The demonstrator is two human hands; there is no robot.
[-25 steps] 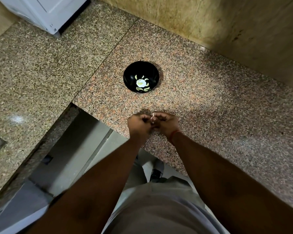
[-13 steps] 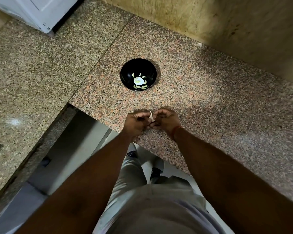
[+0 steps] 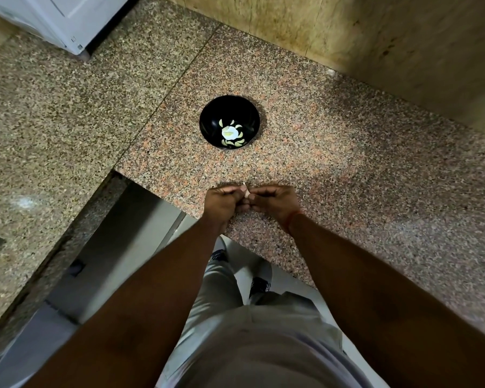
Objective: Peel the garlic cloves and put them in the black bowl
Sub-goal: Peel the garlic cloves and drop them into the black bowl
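Observation:
A small black bowl [image 3: 207,119] stands on the speckled granite counter [image 3: 333,152], a little beyond my hands. Several pale peeled garlic cloves [image 3: 230,134] lie in its bottom around a white spot. My left hand [image 3: 221,201] and my right hand [image 3: 275,201] meet over the counter's near edge, fingertips pinched together. Between them a small garlic clove [image 3: 246,192] with a sliver of papery skin sticks up. Most of the clove is hidden by my fingers.
The counter is L-shaped, with a browner slab [image 3: 53,107] on the left and a gap to the floor below my arms. A white appliance [image 3: 53,18] stands at the back left. A stained wall [image 3: 375,32] runs along the back.
My hands have stayed pinched on the clove and have drawn slightly apart, with the skin sliver now more exposed. The camera view has shifted a little.

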